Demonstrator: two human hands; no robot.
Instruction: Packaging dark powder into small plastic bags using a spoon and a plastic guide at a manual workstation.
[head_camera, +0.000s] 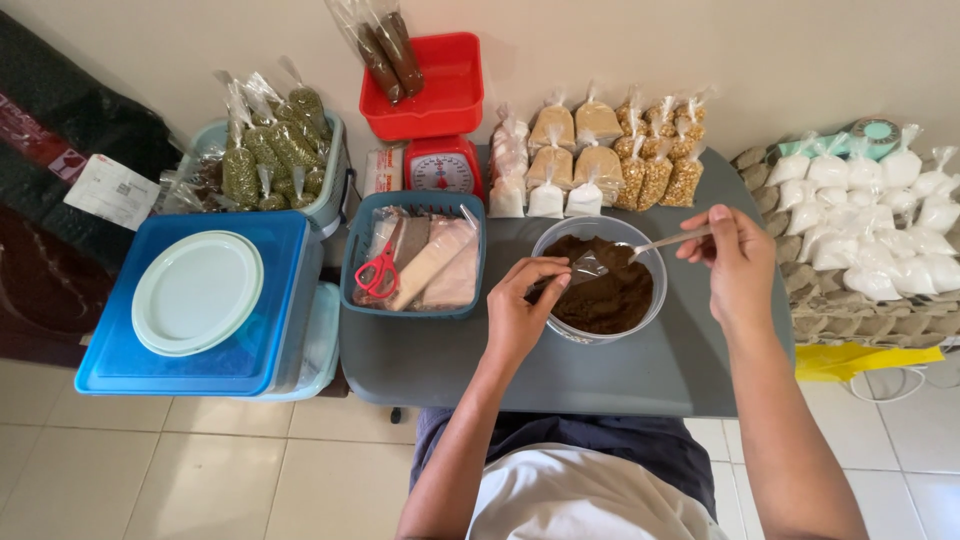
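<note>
Grey table (450, 360): right hand (738, 262) grip closed on spoon (668, 241); left hand (520, 305) pinches bag (590, 266).

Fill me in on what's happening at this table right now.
A person sits at a grey table. The right hand holds a spoon over a clear bowl of dark brown powder. The left hand holds a small clear plastic bag open at the bowl's rim. Tied filled packets line the back, beside a red scale.
</note>
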